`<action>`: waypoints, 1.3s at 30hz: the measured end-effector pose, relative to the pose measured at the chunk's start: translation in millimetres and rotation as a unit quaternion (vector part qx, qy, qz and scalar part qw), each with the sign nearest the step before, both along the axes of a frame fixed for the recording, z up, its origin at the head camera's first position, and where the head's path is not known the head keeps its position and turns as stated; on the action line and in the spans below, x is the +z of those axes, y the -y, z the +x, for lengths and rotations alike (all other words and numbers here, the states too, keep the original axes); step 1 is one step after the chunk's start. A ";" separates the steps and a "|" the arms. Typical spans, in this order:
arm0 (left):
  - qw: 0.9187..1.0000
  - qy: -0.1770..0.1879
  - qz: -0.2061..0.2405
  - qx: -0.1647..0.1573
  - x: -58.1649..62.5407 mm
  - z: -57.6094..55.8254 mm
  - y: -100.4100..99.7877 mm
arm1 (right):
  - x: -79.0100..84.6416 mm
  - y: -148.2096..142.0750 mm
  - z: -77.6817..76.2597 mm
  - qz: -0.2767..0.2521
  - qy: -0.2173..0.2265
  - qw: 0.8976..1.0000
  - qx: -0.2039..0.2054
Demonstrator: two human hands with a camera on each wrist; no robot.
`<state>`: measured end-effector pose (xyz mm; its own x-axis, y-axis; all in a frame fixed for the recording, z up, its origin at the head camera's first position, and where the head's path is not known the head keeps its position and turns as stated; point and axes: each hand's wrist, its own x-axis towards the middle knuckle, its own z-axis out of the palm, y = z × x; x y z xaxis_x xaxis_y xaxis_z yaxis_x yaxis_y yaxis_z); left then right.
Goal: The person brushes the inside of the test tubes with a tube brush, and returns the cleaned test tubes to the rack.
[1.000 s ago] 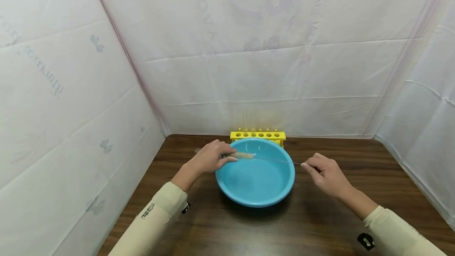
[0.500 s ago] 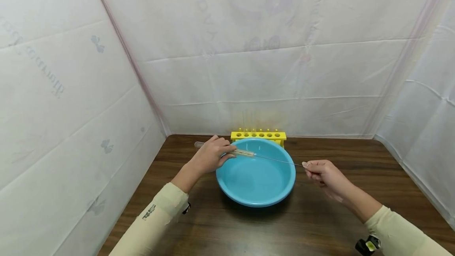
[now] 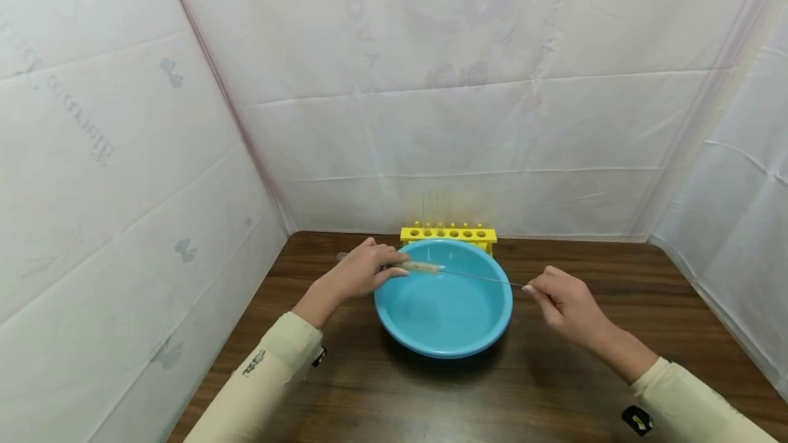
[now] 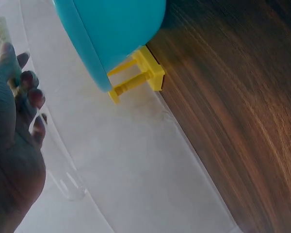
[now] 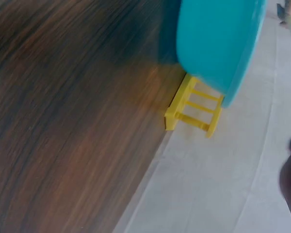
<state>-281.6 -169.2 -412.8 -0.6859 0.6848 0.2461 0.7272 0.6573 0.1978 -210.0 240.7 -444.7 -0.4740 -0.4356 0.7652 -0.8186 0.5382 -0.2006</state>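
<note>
In the head view my left hand [image 3: 360, 272] grips a clear glass test tube [image 3: 425, 266], held nearly level over the far left part of a blue basin [image 3: 443, 320]. The tube's rounded closed end [image 4: 72, 187] sticks out past the little finger in the left wrist view. Pale bristles of a test tube brush fill the tube near its mouth. From there the brush's thin wire handle [image 3: 480, 277] runs to the right across the basin. My right hand [image 3: 568, 303] pinches the wire's end just beyond the basin's right rim; only its edge shows in the right wrist view.
Behind the basin stands a yellow test tube rack [image 3: 448, 233] with clear tubes [image 3: 425, 207] upright in it, against the white sheet wall [image 3: 455, 135]. A second sheet closes off the left side. Everything rests on a dark wooden table [image 3: 431, 402].
My right hand rolled over half a second ago and has turned back, knuckles up, still pinching the wire. The left hand and tube shifted only slightly, and the basin stayed put.
</note>
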 end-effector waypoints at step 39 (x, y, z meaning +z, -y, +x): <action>0.990 -0.140 0.025 0.007 0.0 -1.0 7.4 | 3.4 -3.6 6.9 -0.056 0.203 0.977 -0.028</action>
<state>-282.7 -176.6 -412.8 -0.5959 0.6572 0.4616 0.7486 0.6626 0.0231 -203.1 244.3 -441.3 -0.7695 -0.3250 0.5498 -0.6288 0.5360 -0.5632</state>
